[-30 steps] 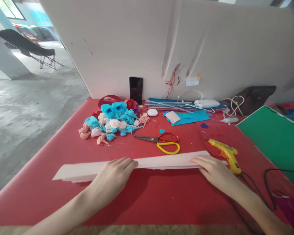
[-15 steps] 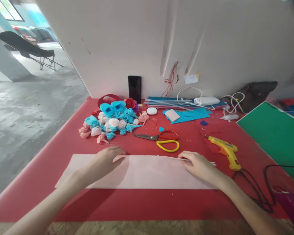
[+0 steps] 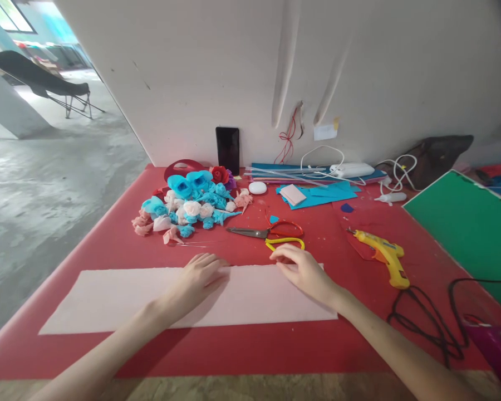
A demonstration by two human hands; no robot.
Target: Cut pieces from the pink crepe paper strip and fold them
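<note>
The left hand [image 3: 200, 275] lies open and flat, palm down, on a long pale pink paper sheet [image 3: 108, 301], its fingertips reaching the sheet's far edge. The right hand [image 3: 303, 272] rests on the same sheet just beside it, with its fingers bent at that far edge. Whether they pinch the paper or only press on it cannot be told. Both forearms come in from the near side, and the two hands sit close together, a little right of the sheet's middle.

The sheet lies flat on the red table cover [image 3: 254, 351], stretched across it from left to right, with most of its length to the left of the hands.

Just beyond the right hand lie the scissors [image 3: 271, 233] — red and yellow handles, blades pointing left. Further left sits a heap of blue, white and pink paper flowers [image 3: 192, 205]. To the right, well apart from the sheet, a yellow glue gun [image 3: 384, 256] lies on its side, with a black cable [image 3: 421, 320] looped nearer the table's front edge. At the back, blue sheets [image 3: 321, 195] and a dark phone [image 3: 227, 149] — the phone propped upright against the white wall board [image 3: 234, 67]. A green board [image 3: 471, 234] lies at the far right.
</note>
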